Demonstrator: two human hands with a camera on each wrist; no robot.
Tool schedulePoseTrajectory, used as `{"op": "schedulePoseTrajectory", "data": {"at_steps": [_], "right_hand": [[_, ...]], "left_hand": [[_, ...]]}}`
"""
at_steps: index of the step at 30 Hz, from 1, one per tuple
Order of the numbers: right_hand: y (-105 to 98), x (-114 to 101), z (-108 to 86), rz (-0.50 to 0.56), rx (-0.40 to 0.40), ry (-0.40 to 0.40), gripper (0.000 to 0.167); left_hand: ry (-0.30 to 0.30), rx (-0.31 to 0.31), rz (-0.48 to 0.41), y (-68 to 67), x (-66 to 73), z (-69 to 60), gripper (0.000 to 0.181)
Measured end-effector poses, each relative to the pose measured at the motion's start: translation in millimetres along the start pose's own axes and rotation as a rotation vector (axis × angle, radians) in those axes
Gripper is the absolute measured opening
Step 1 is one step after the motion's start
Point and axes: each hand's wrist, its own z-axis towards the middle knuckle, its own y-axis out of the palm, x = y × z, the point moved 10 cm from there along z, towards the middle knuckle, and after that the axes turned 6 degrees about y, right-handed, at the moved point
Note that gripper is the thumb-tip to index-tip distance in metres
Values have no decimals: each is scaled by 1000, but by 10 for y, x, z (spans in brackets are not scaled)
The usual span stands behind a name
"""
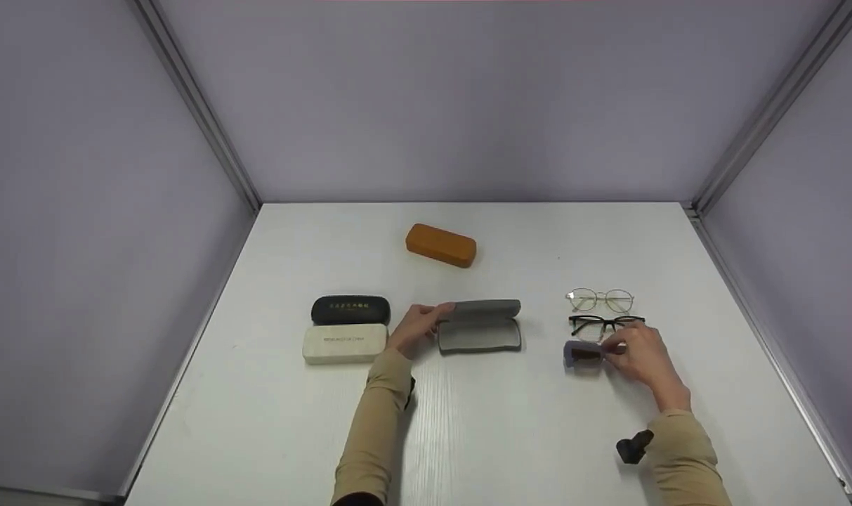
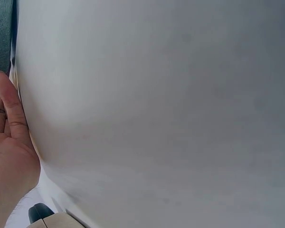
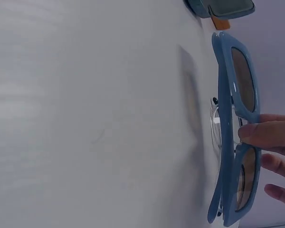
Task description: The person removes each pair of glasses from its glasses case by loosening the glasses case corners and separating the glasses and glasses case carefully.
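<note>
An unfolded grey glasses case [image 1: 480,337] lies near the middle of the white table, its lid raised at the back. My left hand [image 1: 416,327] grips the left end of that lid; in the left wrist view only the case's textured end shows beside the fingers. At the right, my right hand [image 1: 640,355] pinches blue-framed sunglasses [image 3: 223,99] by the bridge, with their temples folded. The right wrist view shows them held off the table, dark lenses facing the hand. Just behind are black-rimmed glasses [image 1: 593,320], partly covered by the right hand, and thin gold-rimmed glasses [image 1: 586,299].
Left of the left hand, a black glasses case [image 1: 350,310] lies against a cream one [image 1: 345,344], both closed. Farther back sits a closed orange case [image 1: 440,244]. Pale panels [image 1: 468,105] enclose the table at the back and both sides.
</note>
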Motion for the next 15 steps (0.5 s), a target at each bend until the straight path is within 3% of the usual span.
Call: {"op": "schedulePoseTrajectory", "data": {"at_steps": [7,15], "right_hand": [[-15,196,-31,-30,11,22,10],[4,310,-62,-35,0,62,11]], "left_hand": [[22,6,-31,10,30,4,59],[-33,8,4,11,-16,-13,69]]}}
